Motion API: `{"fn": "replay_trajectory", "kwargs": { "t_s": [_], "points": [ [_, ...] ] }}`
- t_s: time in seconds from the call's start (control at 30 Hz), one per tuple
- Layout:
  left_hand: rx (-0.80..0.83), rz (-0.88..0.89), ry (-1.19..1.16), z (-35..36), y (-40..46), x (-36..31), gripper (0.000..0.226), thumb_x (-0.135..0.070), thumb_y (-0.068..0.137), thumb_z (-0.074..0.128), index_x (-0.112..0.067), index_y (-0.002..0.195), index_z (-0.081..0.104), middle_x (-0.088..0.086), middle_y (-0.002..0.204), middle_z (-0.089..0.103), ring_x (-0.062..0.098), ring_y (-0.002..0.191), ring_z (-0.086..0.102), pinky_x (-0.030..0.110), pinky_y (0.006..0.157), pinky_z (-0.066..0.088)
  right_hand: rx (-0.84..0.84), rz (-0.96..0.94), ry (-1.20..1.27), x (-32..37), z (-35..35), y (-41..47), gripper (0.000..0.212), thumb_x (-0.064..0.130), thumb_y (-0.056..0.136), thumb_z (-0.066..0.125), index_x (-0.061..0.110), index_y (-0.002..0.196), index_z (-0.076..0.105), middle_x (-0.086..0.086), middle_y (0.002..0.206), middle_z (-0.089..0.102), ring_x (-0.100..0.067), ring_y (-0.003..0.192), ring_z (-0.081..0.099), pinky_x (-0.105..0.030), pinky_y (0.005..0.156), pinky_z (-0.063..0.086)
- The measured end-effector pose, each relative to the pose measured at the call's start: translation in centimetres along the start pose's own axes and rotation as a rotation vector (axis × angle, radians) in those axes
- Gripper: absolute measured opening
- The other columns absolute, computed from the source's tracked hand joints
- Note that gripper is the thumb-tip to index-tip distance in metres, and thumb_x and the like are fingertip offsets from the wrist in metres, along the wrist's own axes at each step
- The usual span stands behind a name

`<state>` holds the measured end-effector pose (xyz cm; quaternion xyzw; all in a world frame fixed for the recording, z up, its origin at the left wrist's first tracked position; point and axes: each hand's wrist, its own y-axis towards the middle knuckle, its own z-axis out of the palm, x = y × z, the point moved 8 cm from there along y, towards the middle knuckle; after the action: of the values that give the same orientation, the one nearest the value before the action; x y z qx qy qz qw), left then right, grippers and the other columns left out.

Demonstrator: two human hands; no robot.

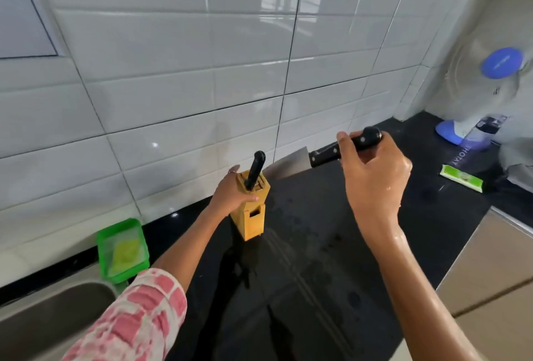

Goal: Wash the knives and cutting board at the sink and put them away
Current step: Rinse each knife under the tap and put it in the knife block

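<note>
Left hand point(230, 193) grips the knife block point(253, 210); right hand point(372, 170) clutches the chef's knife point(314, 157), blade slanting down-left toward its slots

Black glossy countertop point(331, 245), wet in patches, running along a white tiled wall to a corner at the right. Standing on it: yellow knife block point(251, 213) near the wall, one black-handled knife point(255, 169) slotted in its top; green plastic tray point(123, 248) with a yellow-green sponge inside, at the left beside the steel sink point(52, 311) rim. At the right end: blue-and-white table fan point(478, 118) on its base in the corner, and a flat green-and-white packet point(461, 178) lying just before it.
</note>
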<state>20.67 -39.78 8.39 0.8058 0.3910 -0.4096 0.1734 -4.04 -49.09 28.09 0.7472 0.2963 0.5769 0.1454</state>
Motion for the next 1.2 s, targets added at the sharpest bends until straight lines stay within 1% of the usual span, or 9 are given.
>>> {"fn": "replay_trajectory", "kwargs": {
  "t_s": [0.1, 0.23, 0.53, 0.7, 0.87, 0.93, 1.07, 1.13, 1.2],
  "points": [
    [-0.003, 0.017, 0.017, -0.2, 0.0, -0.1, 0.068, -0.020, 0.069, 0.080, -0.010, 0.126, 0.045, 0.008, 0.126, 0.056, 0.026, 0.118, 0.052, 0.035, 0.095, 0.044, 0.050, -0.016, -0.043, 0.0, 1.5, 0.6, 0.021, 0.034, 0.085, 0.064, 0.013, 0.089, 0.063, 0.019, 0.066, 0.056, 0.004, 0.062, 0.056, -0.011, 0.065, 0.044],
    [0.031, 0.008, 0.039, -0.2, 0.5, 0.6, 0.072, -0.023, 0.067, 0.081, -0.013, 0.128, 0.044, 0.006, 0.128, 0.055, 0.025, 0.119, 0.051, 0.035, 0.097, 0.044, 0.095, -0.025, -0.053, -0.6, 3.1, 0.6, 0.024, 0.035, 0.086, 0.064, 0.012, 0.090, 0.063, 0.014, 0.064, 0.059, -0.003, 0.061, 0.059, -0.020, 0.070, 0.047],
    [0.037, 0.018, 0.061, -0.2, 0.4, 0.3, 0.069, -0.021, 0.070, 0.080, -0.012, 0.128, 0.044, 0.007, 0.128, 0.056, 0.026, 0.121, 0.051, 0.032, 0.095, 0.042, 0.143, -0.012, -0.101, -1.6, 3.0, 0.9, 0.024, 0.036, 0.086, 0.062, 0.013, 0.094, 0.063, 0.020, 0.067, 0.055, 0.000, 0.063, 0.057, -0.016, 0.068, 0.048],
    [0.054, -0.001, 0.062, -0.2, 0.7, 0.6, 0.071, -0.023, 0.069, 0.080, -0.013, 0.129, 0.044, 0.006, 0.130, 0.055, 0.025, 0.121, 0.051, 0.032, 0.095, 0.041, 0.207, -0.169, -0.124, 1.6, 5.9, 1.8, 0.041, 0.028, 0.089, 0.062, 0.013, 0.123, 0.045, -0.005, 0.087, 0.069, -0.021, 0.075, 0.067, -0.028, 0.072, 0.050],
    [0.046, -0.019, 0.058, -0.1, 0.9, 1.1, 0.075, -0.024, 0.066, 0.082, -0.014, 0.131, 0.044, 0.005, 0.130, 0.055, 0.024, 0.122, 0.050, 0.034, 0.099, 0.041, 0.570, -0.336, -0.418, 0.1, 15.7, 0.0, 0.049, 0.023, 0.096, 0.049, 0.013, 0.139, 0.028, -0.009, 0.086, 0.068, -0.025, 0.072, 0.068, -0.032, 0.063, 0.055],
    [0.046, -0.030, 0.051, -0.2, 1.1, 1.3, 0.075, -0.024, 0.065, 0.082, -0.013, 0.130, 0.044, 0.005, 0.128, 0.056, 0.024, 0.121, 0.051, 0.035, 0.100, 0.042, 0.684, -0.271, -0.459, -2.7, 18.0, -1.7, 0.052, 0.018, 0.099, 0.041, 0.016, 0.146, 0.018, -0.011, 0.089, 0.069, -0.028, 0.073, 0.066, -0.033, 0.058, 0.047],
    [0.072, -0.027, 0.052, 0.0, 0.4, 0.6, 0.085, -0.019, 0.069, 0.080, -0.011, 0.140, 0.033, 0.008, 0.138, 0.048, 0.025, 0.129, 0.044, 0.031, 0.102, 0.036, 0.589, -0.222, -0.502, -4.4, 17.6, -2.3, 0.061, 0.024, 0.101, 0.032, 0.016, 0.149, -0.004, -0.013, 0.073, 0.061, -0.023, 0.052, 0.052, -0.034, 0.050, 0.042],
    [0.056, -0.052, -0.061, -0.2, -1.5, 1.2, 0.103, -0.017, 0.072, 0.079, -0.011, 0.149, 0.011, 0.007, 0.150, 0.033, 0.023, 0.136, 0.035, 0.029, 0.107, 0.030, 0.515, -0.078, -0.433, -5.1, 16.3, -4.0, 0.064, 0.020, 0.100, 0.035, 0.011, 0.149, -0.004, -0.022, 0.089, 0.063, -0.029, 0.060, 0.058, -0.038, 0.055, 0.047],
    [-0.079, -0.100, -0.247, -1.5, -4.1, 3.9, 0.094, -0.020, 0.076, 0.075, -0.012, 0.148, 0.016, 0.006, 0.147, 0.038, 0.020, 0.129, 0.043, 0.029, 0.105, 0.035, 0.504, 0.161, -0.232, -6.5, 15.9, -8.7, 0.062, 0.019, 0.097, 0.039, 0.014, 0.148, 0.006, -0.016, 0.094, 0.065, -0.033, 0.077, 0.063, -0.041, 0.065, 0.049]
  ]
}}
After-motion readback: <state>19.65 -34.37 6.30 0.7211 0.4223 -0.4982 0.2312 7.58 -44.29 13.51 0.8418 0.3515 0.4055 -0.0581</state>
